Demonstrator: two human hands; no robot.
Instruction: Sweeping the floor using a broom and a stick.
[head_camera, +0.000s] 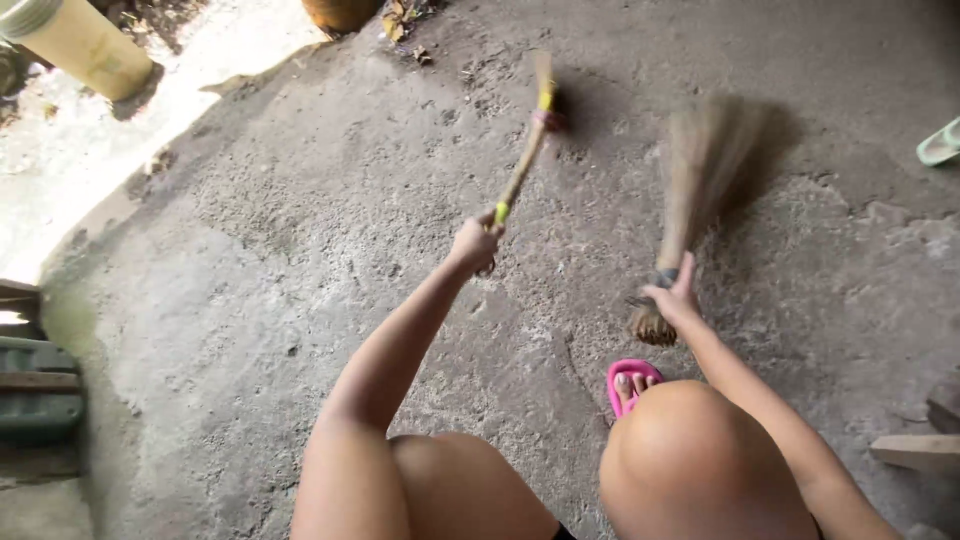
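Note:
My left hand (474, 243) is closed around the wooden handle of a small broom (530, 135) with yellow and pink bands; its head is blurred, low over the rough concrete floor (300, 230). My right hand (672, 298) grips a stick broom (700, 170) near its bound end, and its straw fan is blurred with motion over the floor farther out. Both my knees are bent below the hands, and my foot in a pink sandal (630, 378) rests on the floor under the right hand.
A yellowish cylinder (85, 45) lies at the top left in sunlight. Dry leaves (400, 25) lie beside a brown pot at the top. A pale green sandal (940, 143) is at the right edge, wood pieces (915, 450) at the lower right, dark objects at the left edge.

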